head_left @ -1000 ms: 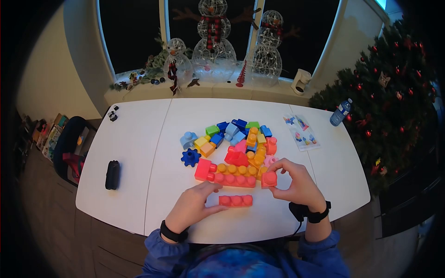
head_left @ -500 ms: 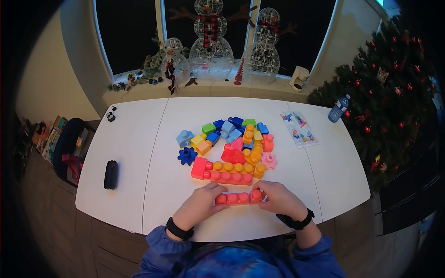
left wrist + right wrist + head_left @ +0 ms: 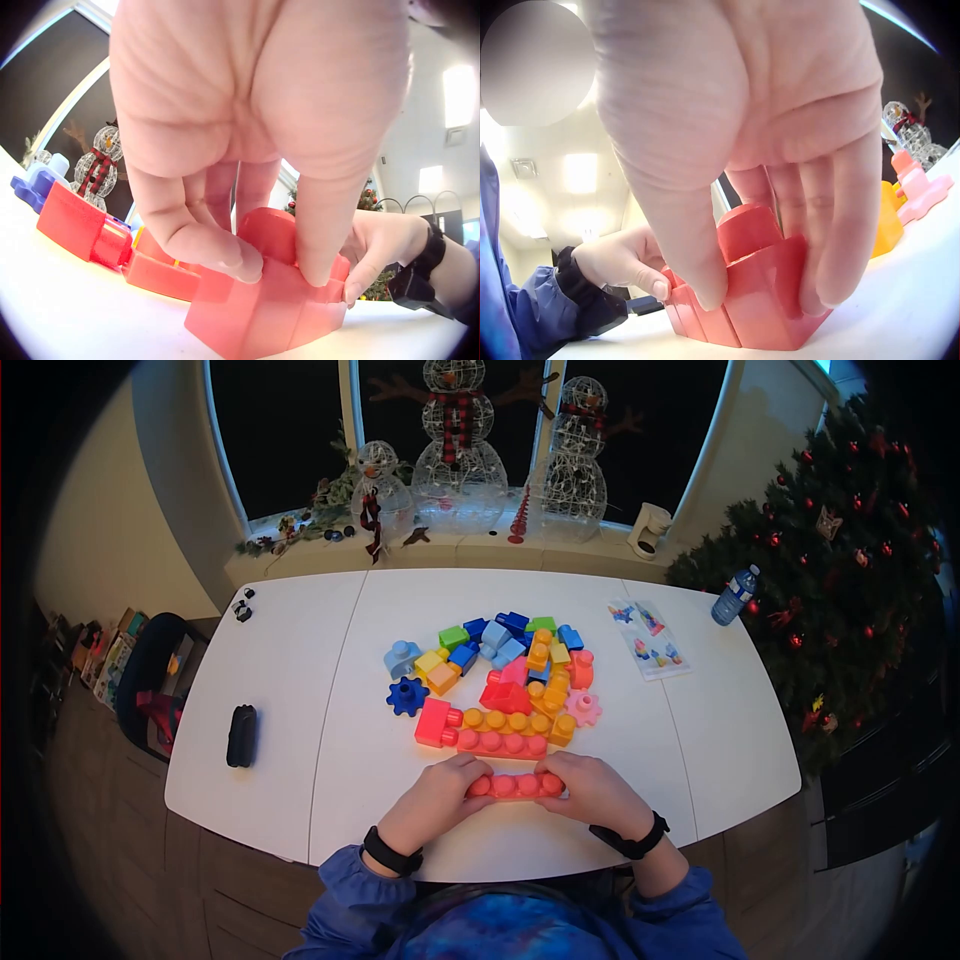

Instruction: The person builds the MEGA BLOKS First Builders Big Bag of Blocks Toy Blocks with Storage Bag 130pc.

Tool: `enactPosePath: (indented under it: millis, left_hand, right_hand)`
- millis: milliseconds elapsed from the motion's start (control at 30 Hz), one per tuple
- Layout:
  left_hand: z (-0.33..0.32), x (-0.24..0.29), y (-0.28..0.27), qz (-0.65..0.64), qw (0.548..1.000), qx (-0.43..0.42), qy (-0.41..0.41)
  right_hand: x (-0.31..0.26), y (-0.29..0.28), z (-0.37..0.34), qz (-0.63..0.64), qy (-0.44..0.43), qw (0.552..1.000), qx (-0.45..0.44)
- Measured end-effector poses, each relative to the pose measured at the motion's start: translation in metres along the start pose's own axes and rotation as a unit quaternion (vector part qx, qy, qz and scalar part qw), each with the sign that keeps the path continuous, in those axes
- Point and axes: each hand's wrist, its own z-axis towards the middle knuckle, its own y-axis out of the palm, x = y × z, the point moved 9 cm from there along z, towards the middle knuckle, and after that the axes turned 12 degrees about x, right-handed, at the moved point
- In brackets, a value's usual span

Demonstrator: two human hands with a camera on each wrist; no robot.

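Near the front edge of the table, a coral row of toy building blocks (image 3: 515, 787) lies between both hands, studs up. My left hand (image 3: 430, 800) pinches its left end between thumb and fingers; the left wrist view shows the coral end block (image 3: 255, 322) from close by. At the other end, my right hand (image 3: 600, 795) grips a single-stud coral block (image 3: 772, 292), which sits right against the row. Just behind lies a longer coral row (image 3: 503, 745) alongside an orange row (image 3: 505, 723), with a red block (image 3: 436, 722) at their left.
A pile of loose blocks (image 3: 500, 645) in blue, green, yellow and orange spreads farther back. Beside it are a blue gear (image 3: 407, 697) and a pink gear (image 3: 584, 709). A picture sheet (image 3: 650, 640), a water bottle (image 3: 735, 597) and a black case (image 3: 242, 736) lie farther out.
My right hand has brought the single coral block down and left, from beside the longer row to the end of the three-stud piece. A small gap between them has closed.
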Motion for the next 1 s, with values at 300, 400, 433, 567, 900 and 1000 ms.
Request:
enactPosePath:
  millis: [300, 400, 433, 567, 900, 1000]
  left_hand:
    - [0.003, 0.016, -0.026, 0.019, 0.999, 0.047, -0.016]
    - [0.004, 0.011, -0.044, 0.025, 0.995, 0.086, -0.034]
    - [0.004, 0.008, -0.048, 0.024, 0.994, 0.101, -0.038]
    - [0.005, 0.008, -0.057, 0.017, 0.989, 0.141, -0.036]
    - [0.0, 0.007, -0.058, 0.015, 0.99, 0.136, -0.025]
    - [0.0, 0.007, -0.061, 0.016, 0.991, 0.131, -0.029]
  right_hand:
    - [-0.003, -0.023, 0.003, 0.006, 0.007, 0.999, 0.037]
    - [0.003, -0.047, 0.019, 0.0, 0.028, 0.997, 0.075]
    - [-0.002, -0.056, 0.028, -0.041, -0.008, 0.993, 0.108]
    - [-0.002, -0.051, 0.082, -0.071, -0.029, 0.994, 0.083]
    - [0.017, 0.012, 0.137, -0.18, -0.053, 0.982, -0.032]
    - [0.019, 0.013, 0.138, -0.147, -0.061, 0.987, -0.019]
